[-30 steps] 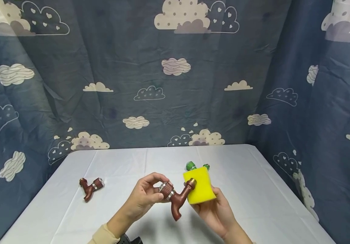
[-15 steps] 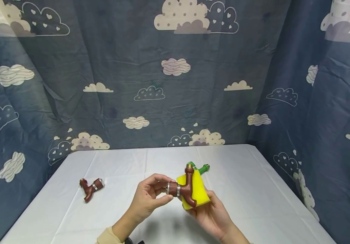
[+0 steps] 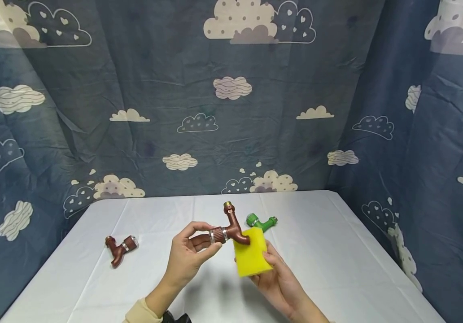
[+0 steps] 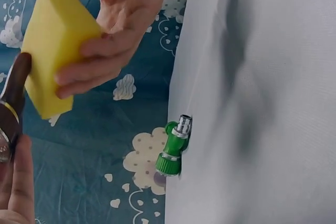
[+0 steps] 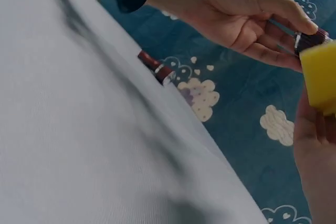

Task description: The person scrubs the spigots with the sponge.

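Observation:
My left hand (image 3: 187, 251) pinches a brown faucet (image 3: 233, 228) by its ribbed knob, above the table. The faucet's brass-threaded end points up, and its spout lies against a yellow sponge (image 3: 251, 258). My right hand (image 3: 281, 282) grips that sponge from behind and below, with the thumb at its right edge. In the left wrist view, the fingers of the right hand (image 4: 100, 56) wrap the sponge (image 4: 55, 51) and the spout tip of the faucet (image 4: 18, 74) meets its face. The right wrist view shows the knob partly hidden behind the sponge (image 5: 320, 77).
A second brown faucet (image 3: 119, 250) lies on the left of the white table (image 3: 155, 215). Behind the sponge, a green faucet (image 3: 261, 222) lies on the cloth. Dark cloud-print curtains (image 3: 155, 89) surround the table's back and sides.
The held faucet has turned from threaded end to the right to threaded end upward, and its spout has come onto the sponge. The sponge has shifted slightly left and down, uncovering the green faucet.

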Tool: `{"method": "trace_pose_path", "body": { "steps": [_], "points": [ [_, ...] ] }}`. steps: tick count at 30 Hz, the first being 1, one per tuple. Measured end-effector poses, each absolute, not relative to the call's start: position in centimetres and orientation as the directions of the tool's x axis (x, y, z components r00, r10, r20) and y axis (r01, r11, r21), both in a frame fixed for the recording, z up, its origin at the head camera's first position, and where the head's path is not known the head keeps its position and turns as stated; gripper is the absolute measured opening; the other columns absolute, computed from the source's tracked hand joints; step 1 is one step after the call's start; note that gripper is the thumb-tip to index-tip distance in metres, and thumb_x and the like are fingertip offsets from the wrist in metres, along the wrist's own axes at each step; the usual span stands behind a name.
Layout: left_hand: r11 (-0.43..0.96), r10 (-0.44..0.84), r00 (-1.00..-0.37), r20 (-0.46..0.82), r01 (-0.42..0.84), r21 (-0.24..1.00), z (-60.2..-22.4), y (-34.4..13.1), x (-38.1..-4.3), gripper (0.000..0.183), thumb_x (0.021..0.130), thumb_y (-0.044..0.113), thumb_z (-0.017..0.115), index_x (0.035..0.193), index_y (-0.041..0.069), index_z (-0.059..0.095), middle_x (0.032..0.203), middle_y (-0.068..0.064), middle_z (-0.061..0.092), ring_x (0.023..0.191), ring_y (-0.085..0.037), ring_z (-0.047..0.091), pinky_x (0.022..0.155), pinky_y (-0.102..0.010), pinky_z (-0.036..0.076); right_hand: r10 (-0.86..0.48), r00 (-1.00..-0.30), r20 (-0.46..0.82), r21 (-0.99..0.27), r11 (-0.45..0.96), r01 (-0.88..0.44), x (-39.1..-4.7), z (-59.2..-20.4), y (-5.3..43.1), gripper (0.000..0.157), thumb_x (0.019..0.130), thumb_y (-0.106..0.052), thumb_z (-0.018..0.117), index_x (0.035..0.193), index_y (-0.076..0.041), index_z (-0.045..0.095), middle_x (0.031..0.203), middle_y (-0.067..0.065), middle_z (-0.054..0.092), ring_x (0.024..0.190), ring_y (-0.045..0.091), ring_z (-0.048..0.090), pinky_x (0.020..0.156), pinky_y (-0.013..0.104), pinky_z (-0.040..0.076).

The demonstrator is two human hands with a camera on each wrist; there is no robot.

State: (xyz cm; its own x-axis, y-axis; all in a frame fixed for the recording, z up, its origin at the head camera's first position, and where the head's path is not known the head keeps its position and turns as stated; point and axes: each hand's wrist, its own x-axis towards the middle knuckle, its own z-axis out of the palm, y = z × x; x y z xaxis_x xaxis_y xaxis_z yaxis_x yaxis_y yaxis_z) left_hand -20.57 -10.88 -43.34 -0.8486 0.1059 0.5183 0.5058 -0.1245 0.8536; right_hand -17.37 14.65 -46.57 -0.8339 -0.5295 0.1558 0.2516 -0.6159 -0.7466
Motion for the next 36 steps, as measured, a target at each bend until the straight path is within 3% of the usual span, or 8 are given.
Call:
{"method": "trace_pose_path", "body": {
  "steps": [4,8,12,18,22,27,32,36],
  "points": [
    [-0.116,0.071,-0.850,0.522,0.512,0.851,-43.3,-10.8,-20.5,0.036,0.084,-0.008,0.086,0.114,-0.009,0.067,0.111,-0.006,0.070,0.094,-0.013,0.079,0.083,-0.028,0.068,-0.293,-0.943,0.159,-0.899,-0.438,-0.016,-17.2,-46.4,13.7,0.036,0.111,-0.011,0.049,0.144,-0.023,0.049,0.138,0.001,0.061,0.123,0.016,0.066,0.107,0.027,0.059],
    [-0.079,0.032,-0.842,0.538,0.534,0.842,-43.3,-10.5,-20.3,0.036,0.080,-0.011,0.087,0.110,-0.008,0.068,0.109,-0.012,0.068,0.092,-0.011,0.077,0.082,-0.026,0.067,-0.065,-0.963,0.261,-0.959,-0.133,-0.251,-17.2,-46.6,13.0,0.043,0.101,-0.003,0.069,0.141,-0.012,0.056,0.132,0.006,0.064,0.115,0.015,0.068,0.098,0.023,0.061],
    [-0.023,0.008,-0.837,0.548,0.547,0.837,-43.3,-10.2,-20.1,0.035,0.079,-0.010,0.090,0.107,-0.003,0.070,0.106,-0.018,0.070,0.088,-0.010,0.076,0.079,-0.027,0.068,0.017,-0.892,0.452,-0.886,0.128,-0.446,-17.2,-46.9,12.8,0.049,0.093,0.000,0.079,0.138,-0.012,0.062,0.134,0.006,0.065,0.115,0.009,0.067,0.102,0.017,0.056],
    [0.040,0.030,-0.816,0.577,0.578,0.815,-43.3,-10.0,-19.9,0.035,0.080,-0.001,0.093,0.108,0.004,0.073,0.103,-0.016,0.073,0.086,-0.011,0.075,0.078,-0.028,0.068,0.013,-0.729,0.684,-0.660,0.436,-0.612,-17.3,-47.4,13.0,0.055,0.083,0.000,0.089,0.129,-0.025,0.072,0.138,0.001,0.063,0.124,0.004,0.058,0.100,0.016,0.053],
    [0.098,0.091,-0.775,0.625,0.632,0.769,-43.4,-10.0,-19.8,0.034,0.082,0.004,0.093,0.111,0.008,0.076,0.104,-0.012,0.073,0.090,-0.012,0.076,0.078,-0.030,0.069,-0.084,-0.655,0.751,-0.552,0.462,-0.694,-17.2,-47.4,12.9,0.058,0.078,0.004,0.089,0.127,-0.024,0.074,0.138,0.006,0.061,0.125,0.010,0.059,0.104,0.015,0.054],
    [0.123,0.186,-0.736,0.651,0.675,0.727,-43.5,-10.1,-19.7,0.033,0.086,0.008,0.091,0.117,0.009,0.078,0.106,-0.009,0.073,0.094,-0.013,0.077,0.080,-0.032,0.069,-0.165,-0.635,0.755,-0.518,0.444,-0.731,-16.9,-47.5,12.9,0.060,0.078,0.004,0.088,0.128,-0.025,0.074,0.140,0.007,0.060,0.126,0.016,0.061,0.109,0.013,0.051],
    [0.069,0.298,-0.734,0.610,0.654,0.753,-43.3,-10.5,-19.6,0.033,0.091,0.006,0.086,0.123,0.005,0.077,0.114,-0.015,0.073,0.096,-0.016,0.078,0.082,-0.033,0.069,-0.176,-0.618,0.766,-0.496,0.449,-0.743,-16.9,-47.6,13.0,0.060,0.076,0.005,0.087,0.125,-0.026,0.075,0.140,0.007,0.061,0.126,0.016,0.060,0.112,0.011,0.047],
    [0.033,0.392,-0.743,0.543,0.601,0.798,-42.9,-11.1,-19.9,0.035,0.095,0.005,0.082,0.129,0.004,0.076,0.123,-0.019,0.072,0.099,-0.015,0.079,0.085,-0.033,0.068,-0.197,-0.562,0.803,-0.450,0.418,-0.789,-17.0,-47.5,13.1,0.059,0.074,0.006,0.084,0.124,-0.024,0.076,0.140,0.010,0.062,0.127,0.016,0.060,0.114,0.011,0.045]
  ]
}}
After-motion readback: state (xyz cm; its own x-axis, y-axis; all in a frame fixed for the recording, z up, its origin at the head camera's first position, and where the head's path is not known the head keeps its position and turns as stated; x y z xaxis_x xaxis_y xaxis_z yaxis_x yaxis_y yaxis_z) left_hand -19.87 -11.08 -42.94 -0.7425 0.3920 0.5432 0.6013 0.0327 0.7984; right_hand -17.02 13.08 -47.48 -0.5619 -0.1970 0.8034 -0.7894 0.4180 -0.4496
